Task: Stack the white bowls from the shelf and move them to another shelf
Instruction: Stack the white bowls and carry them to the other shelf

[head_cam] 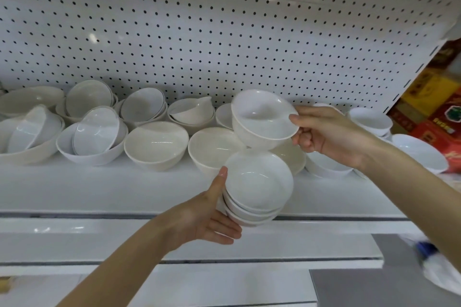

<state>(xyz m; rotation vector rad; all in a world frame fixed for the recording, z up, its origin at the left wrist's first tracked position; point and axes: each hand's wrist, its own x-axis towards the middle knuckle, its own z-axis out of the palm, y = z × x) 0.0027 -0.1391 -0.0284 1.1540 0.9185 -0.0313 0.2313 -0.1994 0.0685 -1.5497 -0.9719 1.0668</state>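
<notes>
My left hand (204, 217) holds a small stack of white bowls (257, 184) from below, thumb up along the stack's left side, in front of the shelf edge. My right hand (324, 132) pinches the rim of a single white bowl (262, 119), thumb inside the rim, and holds it tilted just above the stack. The two do not touch. Several more white bowls (156, 143) stand on the white shelf (99, 189), some nested and tipped on their sides at the left.
A white pegboard (199, 32) backs the shelf, and another shelf's underside hangs overhead. Red and yellow boxes (434, 107) stand at the right. More white bowls (419, 151) sit under my right forearm. A grey surface (374, 286) and a white bag lie at bottom right.
</notes>
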